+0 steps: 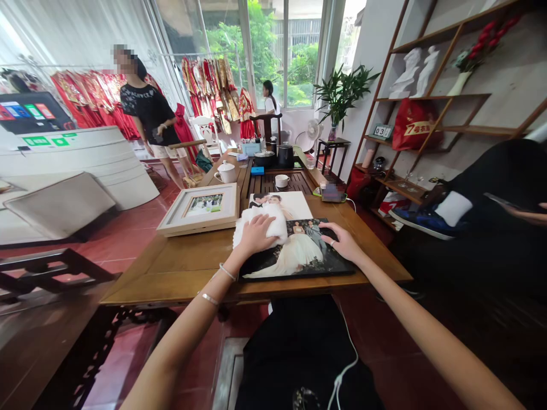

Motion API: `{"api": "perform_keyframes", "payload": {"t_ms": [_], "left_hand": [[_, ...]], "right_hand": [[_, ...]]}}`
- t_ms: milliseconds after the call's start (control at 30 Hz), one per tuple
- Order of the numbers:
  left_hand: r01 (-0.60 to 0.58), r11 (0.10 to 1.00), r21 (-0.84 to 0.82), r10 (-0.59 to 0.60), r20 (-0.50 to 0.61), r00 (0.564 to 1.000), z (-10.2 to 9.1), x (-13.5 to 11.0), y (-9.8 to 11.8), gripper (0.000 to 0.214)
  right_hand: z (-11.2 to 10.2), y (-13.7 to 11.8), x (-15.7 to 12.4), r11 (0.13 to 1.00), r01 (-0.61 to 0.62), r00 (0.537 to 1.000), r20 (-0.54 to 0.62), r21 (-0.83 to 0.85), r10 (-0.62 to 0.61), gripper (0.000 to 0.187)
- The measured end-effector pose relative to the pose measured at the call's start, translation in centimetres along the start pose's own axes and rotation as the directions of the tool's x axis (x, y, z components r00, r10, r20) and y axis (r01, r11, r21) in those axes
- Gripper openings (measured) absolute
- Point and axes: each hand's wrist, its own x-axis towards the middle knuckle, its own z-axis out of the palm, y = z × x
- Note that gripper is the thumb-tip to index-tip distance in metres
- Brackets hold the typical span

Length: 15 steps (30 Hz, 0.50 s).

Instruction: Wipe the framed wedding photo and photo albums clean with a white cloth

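Landmark: dark photo panel (299,253) | left hand (255,233): upper-left corner, palm down, unclenched atop white cloth (280,226) | right hand (343,243): right edge, fingers loosely bent, unclenched

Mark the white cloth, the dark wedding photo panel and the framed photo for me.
White cloth (280,229), head view: its exposed right side.
Dark wedding photo panel (299,254), head view: the printed white gown.
Framed photo (205,205), head view: the inset print.

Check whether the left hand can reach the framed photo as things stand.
Probably yes: the left hand rests on the white cloth, with the framed photo close beside it and nothing tall standing between them.
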Motion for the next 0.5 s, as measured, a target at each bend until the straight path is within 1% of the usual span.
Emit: {"api": "perform_keyframes", "payload": {"t_ms": [167,267,367,433,500], "left_hand": [[0.000,1.000,-0.004,0.000,0.005,1.000,-0.5,-3.3,1.8,0.063],[0.000,1.000,-0.019,0.001,0.035,0.999,-0.9,-5.9,3.5,0.067],[-0.007,0.999,-0.045,0.009,0.037,0.999,-1.0,-8.3,5.3,0.070],[-0.005,0.998,-0.056,0.007,0.028,1.000,-1.0,-9.3,6.2,0.073],[0.002,0.998,-0.062,0.000,0.027,1.000,-1.0,-9.8,6.7,0.076]], "right_hand": [[0.1,0.1,0.0,1.000,0.006,1.000,-0.009,0.004,-0.006,0.029],[0.2,0.1,0.0,1.000,0.006,1.000,-0.008,-0.002,-0.006,0.029],[0.2,0.1,0.0,1.000,0.003,1.000,-0.008,-0.007,-0.003,0.029],[0.2,0.1,0.0,1.000,0.006,1.000,-0.012,-0.006,-0.006,0.029],[0.1,0.1,0.0,1.000,0.010,1.000,-0.014,-0.005,-0.010,0.029]]}}
